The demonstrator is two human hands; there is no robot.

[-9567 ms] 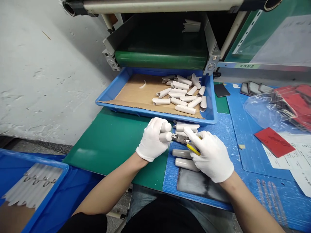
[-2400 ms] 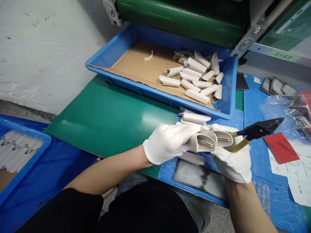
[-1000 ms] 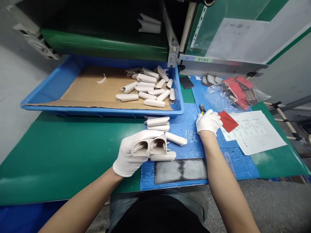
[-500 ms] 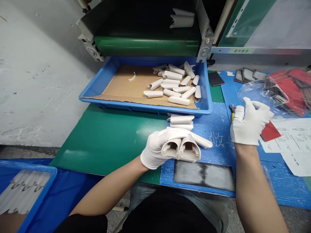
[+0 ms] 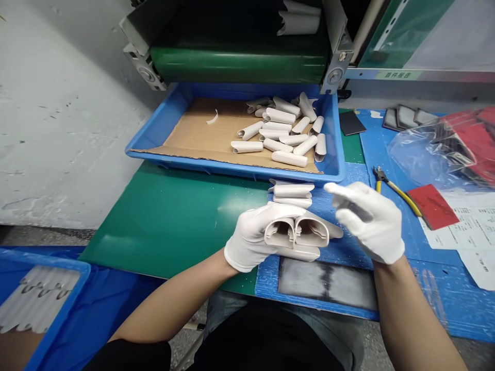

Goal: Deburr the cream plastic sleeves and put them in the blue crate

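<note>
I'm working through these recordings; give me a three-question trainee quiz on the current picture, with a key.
1. What does the left hand hold?
2. True or false: the right hand grips the yellow-handled cutters.
3. Fill in: the blue tray below the green roller is lined with ____.

Key:
1. Two hollow white pieces, side by side.
2. False; the cutters lie apart from it.
3. Cardboard.

2 gloved hands (image 5: 249, 237), 2 held hollow pieces (image 5: 296, 234), 1 cutter (image 5: 405, 199). 2 blue trays (image 5: 235, 170), 1 loose red pad (image 5: 433, 207), 1 conveyor belt (image 5: 240, 64).
</note>
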